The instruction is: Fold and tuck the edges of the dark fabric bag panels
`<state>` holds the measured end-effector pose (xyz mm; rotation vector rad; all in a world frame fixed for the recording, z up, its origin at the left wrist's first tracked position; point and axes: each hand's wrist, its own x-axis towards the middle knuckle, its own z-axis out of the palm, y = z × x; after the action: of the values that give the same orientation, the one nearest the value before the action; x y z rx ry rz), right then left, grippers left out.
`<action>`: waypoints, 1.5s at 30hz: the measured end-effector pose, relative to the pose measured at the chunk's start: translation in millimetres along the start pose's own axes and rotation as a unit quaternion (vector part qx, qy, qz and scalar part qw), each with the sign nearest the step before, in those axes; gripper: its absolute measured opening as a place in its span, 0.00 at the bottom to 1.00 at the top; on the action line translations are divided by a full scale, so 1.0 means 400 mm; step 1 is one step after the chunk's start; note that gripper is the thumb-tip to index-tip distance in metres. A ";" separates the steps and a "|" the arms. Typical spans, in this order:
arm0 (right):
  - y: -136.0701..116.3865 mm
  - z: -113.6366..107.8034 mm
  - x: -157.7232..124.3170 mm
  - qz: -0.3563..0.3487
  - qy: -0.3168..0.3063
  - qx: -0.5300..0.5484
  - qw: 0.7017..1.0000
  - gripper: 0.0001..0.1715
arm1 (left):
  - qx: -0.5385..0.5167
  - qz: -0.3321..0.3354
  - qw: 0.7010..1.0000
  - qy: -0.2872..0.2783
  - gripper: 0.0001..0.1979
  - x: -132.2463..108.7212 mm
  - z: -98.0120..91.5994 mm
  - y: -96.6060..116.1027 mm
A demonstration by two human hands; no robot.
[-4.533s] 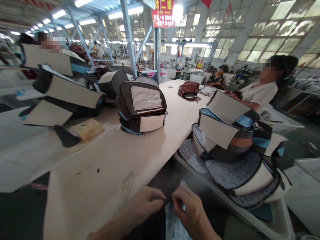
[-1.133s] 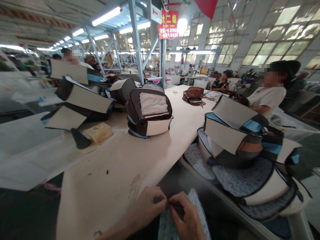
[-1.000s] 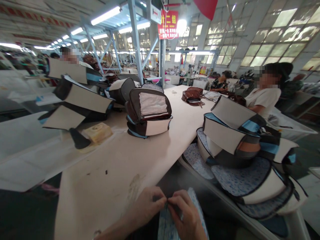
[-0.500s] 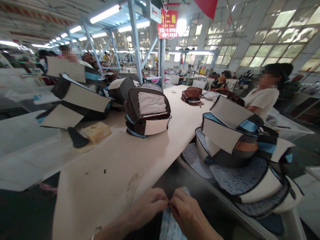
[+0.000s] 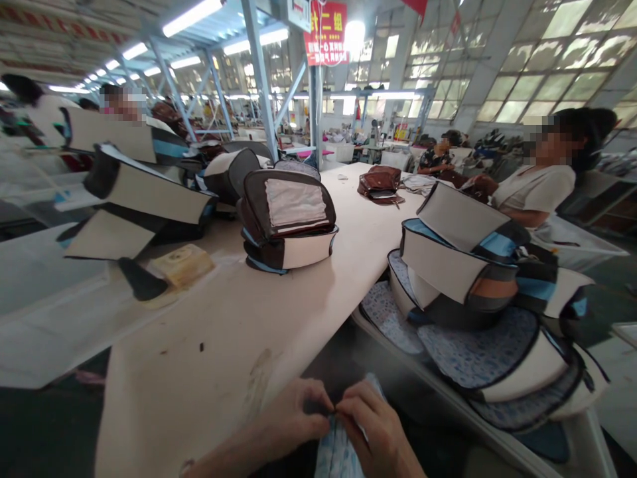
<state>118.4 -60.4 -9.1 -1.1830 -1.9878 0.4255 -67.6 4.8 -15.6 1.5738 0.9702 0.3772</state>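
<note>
At the bottom centre, beyond the table's near right edge, my left hand [image 5: 291, 418] is closed in a pinch, thumb and forefinger tips together. My right hand [image 5: 372, 419] is closed right beside it, fingertips touching or nearly touching the left ones. A tiny dark bit shows where the fingertips meet, too small to name. Blue-and-white patterned lining fabric [image 5: 338, 455] hangs below the fingers and also sticks out behind the right hand. My right fingers are closed on this fabric; the rest of the piece is hidden by my hands.
On the pale table [image 5: 219, 312] stand stacked brown-and-cream bags [image 5: 308, 251], a brown bag [image 5: 381, 182] and a yellowish block [image 5: 183, 267]. A bin [image 5: 590, 445] at right is heaped with unfinished bag pieces [image 5: 442, 265]. A person [image 5: 537, 189] sits beyond it.
The gap between my left thumb and forefinger has widened behind the pinch. Both hands stay close together over the fabric. The camera view has shifted slightly.
</note>
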 end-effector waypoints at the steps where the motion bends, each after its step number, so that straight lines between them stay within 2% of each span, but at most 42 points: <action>1: 0.001 0.001 -0.001 0.002 -0.002 0.003 1.000 0.10 | 0.013 -0.006 1.000 0.004 0.07 0.000 0.001 0.000; 6: -0.008 0.009 0.004 0.023 -0.035 -0.053 0.998 0.11 | 0.087 -0.019 0.996 0.028 0.08 -0.003 0.013 -0.003; 9: -0.011 0.015 0.009 0.001 -0.051 -0.126 0.991 0.12 | 0.115 -0.005 0.992 0.043 0.10 -0.008 0.026 0.006; 12: -0.004 0.034 0.005 -0.042 -0.033 -0.203 0.978 0.13 | 0.147 0.008 0.987 0.057 0.10 -0.014 0.036 0.027; 15: 0.004 0.058 -0.005 -0.060 0.001 -0.231 0.971 0.13 | 0.164 0.004 0.985 0.063 0.10 -0.019 0.042 0.038; 20: 0.006 0.066 -0.010 -0.014 0.036 -0.200 0.979 0.14 | 0.153 0.013 0.987 0.057 0.09 -0.019 0.040 0.023; 28: 0.010 0.025 -0.032 0.019 0.008 -0.031 0.999 0.09 | 0.139 -0.011 0.989 0.039 0.10 -0.011 0.024 -0.012; 31: 0.009 0.033 -0.041 0.035 -0.012 -0.036 0.999 0.08 | 0.153 -0.023 0.987 0.040 0.10 -0.012 0.030 0.001; 35: -0.001 0.051 -0.033 0.053 -0.020 -0.095 0.994 0.11 | 0.177 -0.008 0.982 0.071 0.10 -0.021 0.046 0.029; 40: -0.004 0.061 -0.019 0.048 0.041 -0.183 0.981 0.13 | 0.191 -0.009 0.979 0.076 0.09 -0.032 0.056 0.039; 45: 0.003 0.043 -0.022 0.060 0.020 -0.085 0.994 0.13 | 0.164 -0.016 0.984 0.064 0.11 -0.033 0.041 0.038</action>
<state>108.6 -65.8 -24.8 -1.4105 -1.9554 0.2950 -58.4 -15.2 -2.0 1.8439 1.2025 0.3101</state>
